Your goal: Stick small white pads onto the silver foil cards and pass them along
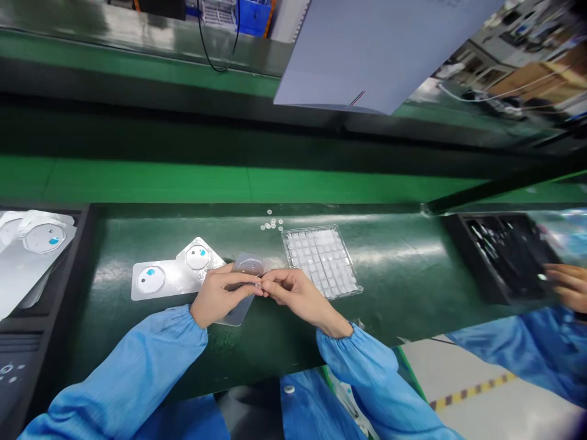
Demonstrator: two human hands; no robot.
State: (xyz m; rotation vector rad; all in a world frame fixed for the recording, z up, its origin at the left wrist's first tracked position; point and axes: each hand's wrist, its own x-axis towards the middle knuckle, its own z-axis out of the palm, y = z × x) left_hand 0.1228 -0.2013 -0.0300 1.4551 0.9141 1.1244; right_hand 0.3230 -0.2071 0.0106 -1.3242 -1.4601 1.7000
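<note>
The left hand (224,294) pinches a small pale piece (258,285) between thumb and forefinger; the right hand (300,297) meets it with narrowed fingertips, but whether they grip it I cannot tell. Under the left hand lies a grey plate (239,314); silver plates (174,274) sit left, a tray (359,289) right. Loose discs (273,222) lie beyond.

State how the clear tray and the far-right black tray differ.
The clear tray has a thin rim; the black tray, thick walls. The clear tray holds white pieces; the black tray, dark pieces. The clear tray lies near the person's right hand; the black tray, near a co-worker's hand. Both rest on the green bench.
</note>
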